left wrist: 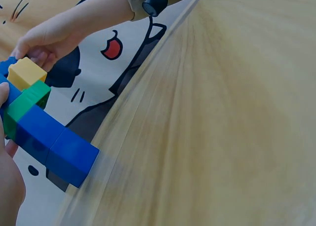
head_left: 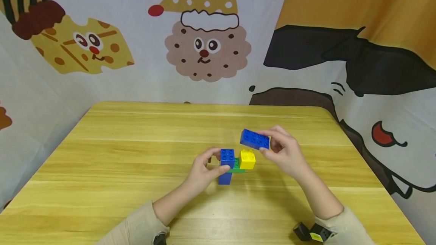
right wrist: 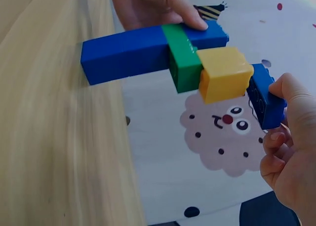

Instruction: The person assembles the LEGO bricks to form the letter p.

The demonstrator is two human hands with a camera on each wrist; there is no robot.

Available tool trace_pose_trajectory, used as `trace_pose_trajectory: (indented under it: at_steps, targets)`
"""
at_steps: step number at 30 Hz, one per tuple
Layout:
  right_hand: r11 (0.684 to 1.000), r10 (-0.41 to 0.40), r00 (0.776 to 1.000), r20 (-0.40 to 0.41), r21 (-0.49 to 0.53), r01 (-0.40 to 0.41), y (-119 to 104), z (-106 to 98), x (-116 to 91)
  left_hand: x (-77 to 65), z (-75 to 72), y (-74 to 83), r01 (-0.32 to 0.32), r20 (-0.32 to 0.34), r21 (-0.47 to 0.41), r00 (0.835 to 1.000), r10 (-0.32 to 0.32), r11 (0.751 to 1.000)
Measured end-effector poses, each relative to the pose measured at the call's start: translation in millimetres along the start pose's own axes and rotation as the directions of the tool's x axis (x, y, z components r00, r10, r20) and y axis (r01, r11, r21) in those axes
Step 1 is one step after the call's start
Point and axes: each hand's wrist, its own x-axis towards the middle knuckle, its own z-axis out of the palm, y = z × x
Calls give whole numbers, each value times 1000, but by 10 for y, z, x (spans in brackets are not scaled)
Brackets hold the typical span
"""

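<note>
A small tower of toy building bricks stands on the table, with a blue column (right wrist: 126, 51) at the bottom. Across it lies a green brick (right wrist: 185, 63), which carries a blue brick (head_left: 227, 157) on one end and a yellow brick (head_left: 247, 160) on the other. My left hand (head_left: 204, 167) grips the tower at its upper blue brick, thumb on the near side. Between thumb and fingers my right hand (head_left: 284, 150) pinches a long blue brick (head_left: 254, 139), tilted just above the yellow one. In the right wrist view its underside faces the yellow brick's studs.
The wooden table (head_left: 119, 143) extends around the tower on all sides. Behind it hangs a curtain (head_left: 139, 86) printed with cartoon figures. A black device (head_left: 311, 233) sits at the right sleeve.
</note>
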Motion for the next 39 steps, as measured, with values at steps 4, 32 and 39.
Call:
trace_pose_trajectory:
  at_steps: [4,32,39]
  targets:
    - [998,-63,998,11,30,63,28,25,4,6,7,-9,1,-3,2,1000,-1,1000]
    - [984,-148,973,176,123,128,141,157,54,0,1,-2,10,4,2,1000,-10,1000]
    - [981,-161,967,196,137,135,129,190,73,-5,2,2,14,2,1,1000,-14,1000]
